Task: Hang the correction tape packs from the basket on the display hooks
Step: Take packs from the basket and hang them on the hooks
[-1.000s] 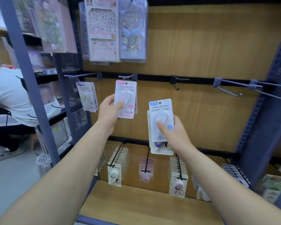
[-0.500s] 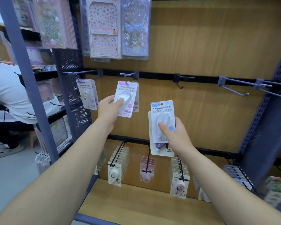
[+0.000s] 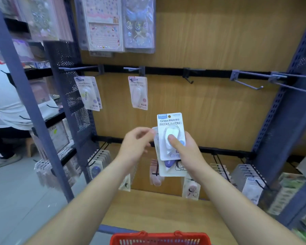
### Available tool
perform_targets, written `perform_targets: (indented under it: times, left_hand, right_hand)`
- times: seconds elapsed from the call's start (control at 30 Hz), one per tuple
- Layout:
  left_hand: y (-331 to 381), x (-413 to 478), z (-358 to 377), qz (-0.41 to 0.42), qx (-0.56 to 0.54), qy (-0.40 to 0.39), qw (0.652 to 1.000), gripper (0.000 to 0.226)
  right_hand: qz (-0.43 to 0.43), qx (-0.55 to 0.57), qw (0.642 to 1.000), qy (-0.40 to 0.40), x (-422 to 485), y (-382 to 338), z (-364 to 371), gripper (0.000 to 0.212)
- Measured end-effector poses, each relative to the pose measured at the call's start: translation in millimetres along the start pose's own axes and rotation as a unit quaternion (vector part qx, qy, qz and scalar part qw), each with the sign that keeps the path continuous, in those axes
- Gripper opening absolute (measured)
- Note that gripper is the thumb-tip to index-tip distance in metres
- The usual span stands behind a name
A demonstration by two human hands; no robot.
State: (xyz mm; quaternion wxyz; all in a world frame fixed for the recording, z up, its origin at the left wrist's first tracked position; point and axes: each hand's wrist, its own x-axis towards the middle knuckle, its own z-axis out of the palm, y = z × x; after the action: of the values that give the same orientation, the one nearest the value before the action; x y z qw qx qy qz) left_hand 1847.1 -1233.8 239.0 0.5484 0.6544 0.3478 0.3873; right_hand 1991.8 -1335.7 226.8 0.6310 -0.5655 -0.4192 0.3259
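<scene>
My right hand (image 3: 187, 154) grips a small stack of correction tape packs, a blue-labelled pack (image 3: 171, 123) in front with my thumb on its blister. My left hand (image 3: 136, 147) is beside the stack, and its curled fingertips meet the stack's left edge. Blur hides whether they pinch a pack. A pink pack (image 3: 139, 92) hangs free on the second hook (image 3: 132, 68). Two more packs (image 3: 87, 93) hang on the hook to its left. The red basket's (image 3: 159, 238) rim shows at the bottom edge.
Empty hooks (image 3: 188, 77) (image 3: 249, 84) stick out of the black rail to the right. Sticker sheets (image 3: 104, 23) hang above. A lower rail carries rows of packs (image 3: 99, 163) over a wooden shelf (image 3: 157, 209). A person (image 3: 4, 96) crouches at the far left.
My left hand let go of the pink pack, which now hangs on the second hook, and came down to the stack in my right hand. The view tilted down and the basket appeared.
</scene>
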Motion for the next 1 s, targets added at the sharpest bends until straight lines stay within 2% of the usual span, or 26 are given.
perform_targets:
  times: [0.07, 0.27, 0.43, 0.53, 0.63, 0.73, 0.83, 1.0]
  left_hand:
    - [-13.1, -19.2, 9.8, -0.019, -0.041, -0.037, 0.998, 0.026]
    - [-33.3, -45.7, 27.0, -0.037, -0.054, -0.017, 0.998, 0.037]
    - [-48.4, -63.3, 54.0, -0.092, -0.046, -0.047, 0.994, 0.019]
    - [-63.1, -70.1, 80.7, -0.118, -0.043, -0.046, 0.991, 0.013]
    - [-84.6, -76.8, 115.4, -0.134, -0.035, -0.061, 0.988, 0.017]
    - [-112.5, -84.7, 161.2, -0.166, -0.044, -0.091, 0.981, 0.019]
    - [-141.9, -87.5, 217.1, -0.161, -0.006, -0.133, 0.978, 0.019]
    - [-182.7, -72.1, 319.9, -0.152, 0.050, -0.179, 0.971, 0.028]
  right_hand:
    - [-0.001, 0.020, 1.000, 0.016, -9.4, 9.8, 7.0, 0.030]
    - [0.024, 0.039, 0.997, 0.068, -42.6, 32.5, 8.2, 0.028]
    - [0.057, 0.028, 0.992, 0.105, -70.4, 58.4, -23.1, 0.025]
    - [0.061, 0.006, 0.989, 0.138, -86.2, 78.8, -59.5, 0.021]
    - [0.088, -0.024, 0.984, 0.150, -108.5, 106.0, -108.4, 0.019]
    - [0.110, -0.051, 0.972, 0.201, -132.9, 129.2, -167.9, 0.021]
    - [0.138, -0.066, 0.955, 0.253, -153.4, 146.5, -230.3, 0.015]
    - [0.223, -0.062, 0.934, 0.271, -175.0, 176.1, -313.3, 0.025]
